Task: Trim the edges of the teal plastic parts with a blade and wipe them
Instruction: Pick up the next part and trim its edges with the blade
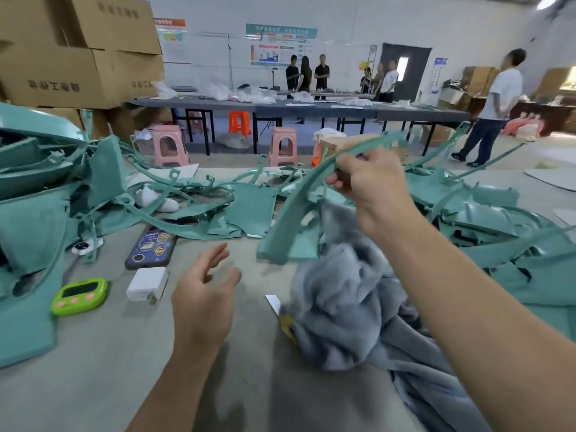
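The curved teal plastic strip [296, 204] is held up over the grey cloth [343, 300], its lower end just beside the cloth's upper left edge. The right hand [371, 179], above the cloth, pinches the strip's upper part with curled fingers. The left hand [202, 294] hovers left of the cloth, fingers spread and holding nothing. A yellow-handled blade [273, 302] pokes out from under the cloth's left edge. Further left of the cloth lie a white charger [146, 283], a phone [151, 247] and a green timer [79, 296]

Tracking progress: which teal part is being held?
The long curved teal plastic strip in the right hand; all others lie loose on the table.
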